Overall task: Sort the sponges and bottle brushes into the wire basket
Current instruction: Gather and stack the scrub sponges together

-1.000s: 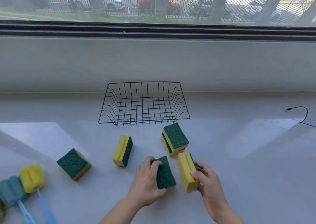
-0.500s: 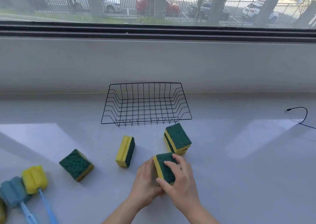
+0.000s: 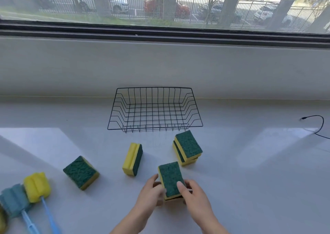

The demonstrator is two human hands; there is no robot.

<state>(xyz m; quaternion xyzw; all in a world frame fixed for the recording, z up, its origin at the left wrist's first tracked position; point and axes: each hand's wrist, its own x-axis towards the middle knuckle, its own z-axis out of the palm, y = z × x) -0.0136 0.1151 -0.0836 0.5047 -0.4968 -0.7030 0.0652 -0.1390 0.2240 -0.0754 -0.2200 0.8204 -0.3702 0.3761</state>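
Task barely started, as far as visible: the black wire basket [image 3: 155, 109] sits empty at the back of the pale grey counter [image 3: 250, 171], nothing inside yet. Both hands are closed on a pair of yellow foam sponges with green scouring tops, stacked [image 3: 171, 180], near the front of the counter; left hand [image 3: 151, 191] grips the stack's left side, right hand [image 3: 193, 192] wraps the right side w/ thumb resting on the green top. Can't tell if the stack is lifted or resting on the counter. Left to sort: that held stack, a second stack of two green-topped yellow sponges [image 3: 187, 147] just in front of the basket's right corner, one yellow-green sponge standing on its edge [image 3: 132, 159], one lying green side up [image 3: 81, 172] further left, plus the bottle brushes at far left, a yellow foam-head brush w/ blue handle [image 3: 37, 187] and a blue-grey foam-head brush [image 3: 14, 200], touching each other. Something yellowish at the left frame edge, too cut off to ID. So approx. nothing done, everything left; judging by the grip, the held stack goes in first.
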